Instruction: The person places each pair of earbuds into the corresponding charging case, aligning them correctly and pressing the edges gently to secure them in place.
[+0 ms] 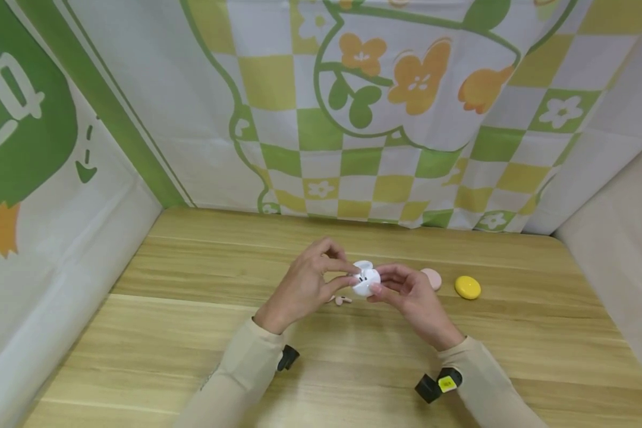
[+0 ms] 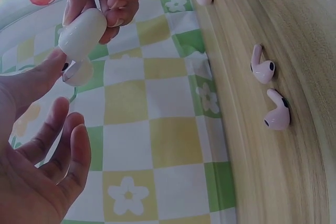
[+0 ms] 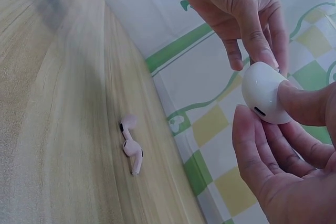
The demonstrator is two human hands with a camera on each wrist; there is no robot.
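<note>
My right hand holds a white earbud case between thumb and fingers, above the table. The case's lid stands open, and dark marks show inside. From the other side my left hand reaches to the opening, thumb and index finger pinching what looks like a white earbud, mostly hidden by the fingertips. Its other fingers are loosely bent and apart from the case. In the right wrist view the rounded case shows a small dark slot. Two pink earbuds lie on the table below the hands.
Behind my right hand a round pink case rests on the wooden table. To its right sits a round yellow case. A checked, flower-printed cloth hangs at the table's back edge, with white cloth walls at the sides.
</note>
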